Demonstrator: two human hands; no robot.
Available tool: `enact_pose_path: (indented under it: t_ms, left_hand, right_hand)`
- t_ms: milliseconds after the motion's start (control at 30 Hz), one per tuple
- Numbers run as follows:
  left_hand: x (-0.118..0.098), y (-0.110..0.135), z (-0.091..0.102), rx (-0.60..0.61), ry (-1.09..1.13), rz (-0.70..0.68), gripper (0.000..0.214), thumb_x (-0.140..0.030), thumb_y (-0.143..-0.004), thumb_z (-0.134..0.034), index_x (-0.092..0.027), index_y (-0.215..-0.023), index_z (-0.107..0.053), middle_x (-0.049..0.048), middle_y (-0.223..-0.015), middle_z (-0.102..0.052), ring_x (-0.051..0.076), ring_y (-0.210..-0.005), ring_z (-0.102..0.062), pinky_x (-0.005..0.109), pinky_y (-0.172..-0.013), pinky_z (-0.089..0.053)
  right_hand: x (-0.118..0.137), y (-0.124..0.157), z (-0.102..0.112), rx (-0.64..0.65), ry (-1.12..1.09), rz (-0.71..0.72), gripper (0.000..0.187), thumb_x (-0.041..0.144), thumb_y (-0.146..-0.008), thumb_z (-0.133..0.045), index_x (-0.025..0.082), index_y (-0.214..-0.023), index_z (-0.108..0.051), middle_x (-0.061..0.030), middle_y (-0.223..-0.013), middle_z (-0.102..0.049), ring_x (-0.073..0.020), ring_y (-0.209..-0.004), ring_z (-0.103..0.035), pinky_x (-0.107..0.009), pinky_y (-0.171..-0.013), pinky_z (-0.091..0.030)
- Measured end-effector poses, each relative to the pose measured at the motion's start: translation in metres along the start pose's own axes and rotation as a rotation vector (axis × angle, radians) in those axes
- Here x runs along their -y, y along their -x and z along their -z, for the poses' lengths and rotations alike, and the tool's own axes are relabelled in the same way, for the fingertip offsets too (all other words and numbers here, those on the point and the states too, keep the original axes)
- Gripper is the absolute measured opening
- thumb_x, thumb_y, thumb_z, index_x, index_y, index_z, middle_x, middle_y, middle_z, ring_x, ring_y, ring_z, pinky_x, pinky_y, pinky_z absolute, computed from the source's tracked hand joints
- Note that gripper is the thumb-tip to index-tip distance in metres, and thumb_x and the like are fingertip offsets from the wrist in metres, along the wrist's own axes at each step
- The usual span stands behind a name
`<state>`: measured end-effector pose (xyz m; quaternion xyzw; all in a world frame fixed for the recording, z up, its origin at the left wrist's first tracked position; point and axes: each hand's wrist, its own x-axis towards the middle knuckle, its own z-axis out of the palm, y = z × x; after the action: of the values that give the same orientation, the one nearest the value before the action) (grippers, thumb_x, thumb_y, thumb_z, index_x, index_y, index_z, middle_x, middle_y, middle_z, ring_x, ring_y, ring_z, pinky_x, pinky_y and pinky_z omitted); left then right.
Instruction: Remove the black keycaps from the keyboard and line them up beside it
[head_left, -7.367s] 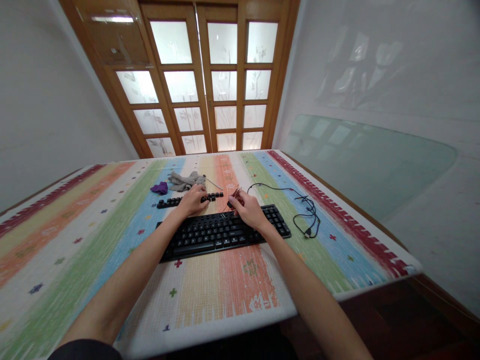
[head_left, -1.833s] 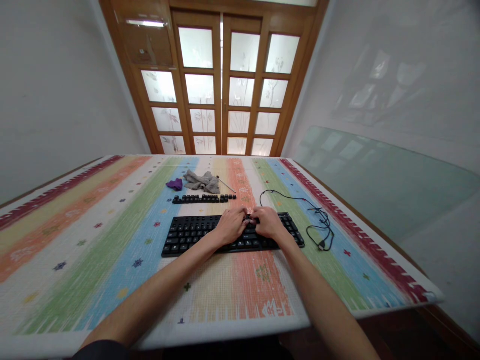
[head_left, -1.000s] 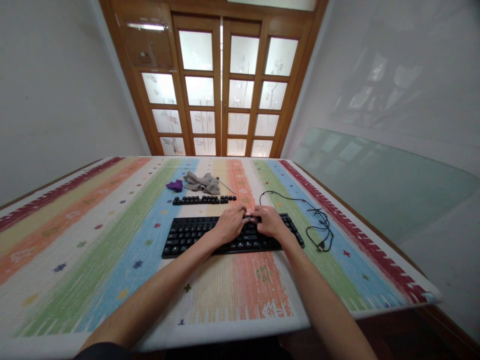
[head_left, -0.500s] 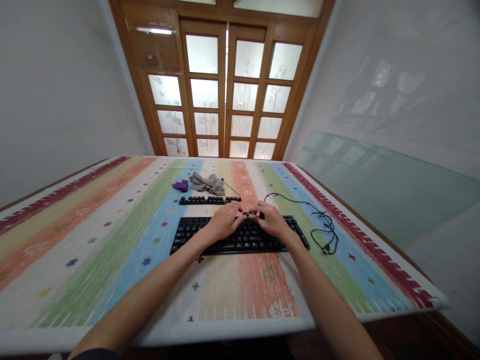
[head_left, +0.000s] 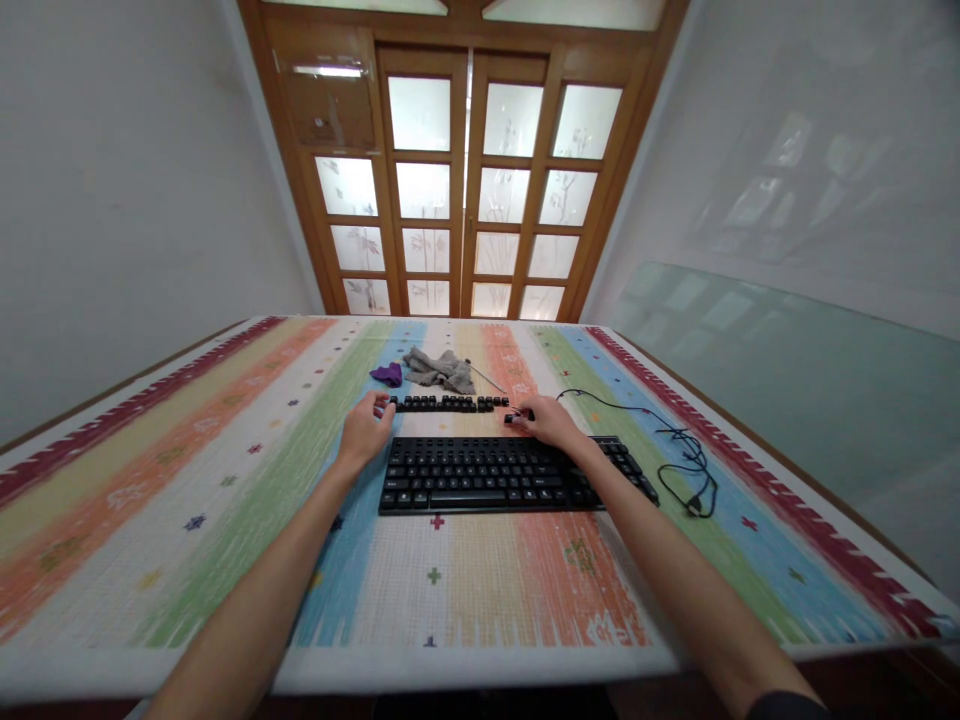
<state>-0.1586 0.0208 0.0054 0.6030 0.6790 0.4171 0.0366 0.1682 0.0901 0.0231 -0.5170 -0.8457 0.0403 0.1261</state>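
A black keyboard [head_left: 510, 475] lies on the striped mat [head_left: 225, 480]. Just behind it runs a row of loose black keycaps [head_left: 446, 403]. My left hand [head_left: 364, 430] rests on the mat past the keyboard's left end, fingers loosely spread, their tips by the left end of that row, holding nothing I can see. My right hand [head_left: 551, 422] reaches over the keyboard's back edge. Its fingertips pinch a small black keycap [head_left: 516, 416] at the right end of the row.
A grey cloth [head_left: 442, 370], a purple scrap [head_left: 388, 375] and a thin metal rod [head_left: 489, 378] lie behind the keycaps. The keyboard's black cable [head_left: 679, 450] coils to the right. Wooden glazed doors [head_left: 465, 200] stand beyond the table; a glass pane [head_left: 787, 360] leans at right.
Both hands have left the middle of the keyboard. The left went to the left end of the keycap row, the right to its right end. The view shifted slightly.
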Motion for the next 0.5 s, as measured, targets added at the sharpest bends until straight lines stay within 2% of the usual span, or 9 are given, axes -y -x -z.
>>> enact_pose_path:
  t_ms: [100,267,500]
  left_hand:
    - [0.013,0.0,0.002,-0.009,-0.054,0.055,0.024,-0.029,-0.084,-0.051,-0.017,-0.102,-0.06,0.0076,-0.091,-0.07,0.021,-0.075,-0.066,0.035,-0.08,-0.051]
    - [0.022,-0.001,-0.002,-0.028,-0.09,0.073,0.024,-0.028,-0.084,-0.049,-0.016,-0.102,-0.06,0.0089,-0.091,-0.07,0.022,-0.078,-0.066,0.036,-0.081,-0.051]
    - [0.03,-0.003,-0.006,-0.087,-0.041,0.117,0.025,-0.025,-0.083,-0.048,-0.016,-0.104,-0.06,0.0092,-0.096,-0.07,0.02,-0.075,-0.065,0.035,-0.082,-0.051]
  right_hand:
    - [0.0,-0.009,-0.002,0.028,0.052,-0.038,0.023,0.034,-0.088,-0.062,0.016,-0.086,-0.076,-0.0079,-0.085,-0.074,-0.0177,-0.078,-0.064,-0.025,-0.06,-0.033]
    - [-0.001,-0.015,-0.008,0.017,0.063,-0.094,0.026,0.036,-0.089,-0.059,0.017,-0.084,-0.077,-0.0077,-0.079,-0.073,-0.0175,-0.074,-0.064,-0.025,-0.057,-0.031]
    - [0.002,-0.02,-0.016,-0.008,0.06,-0.153,0.024,0.036,-0.087,-0.06,0.018,-0.086,-0.076,-0.0089,-0.086,-0.074,-0.0186,-0.077,-0.063,-0.026,-0.059,-0.033]
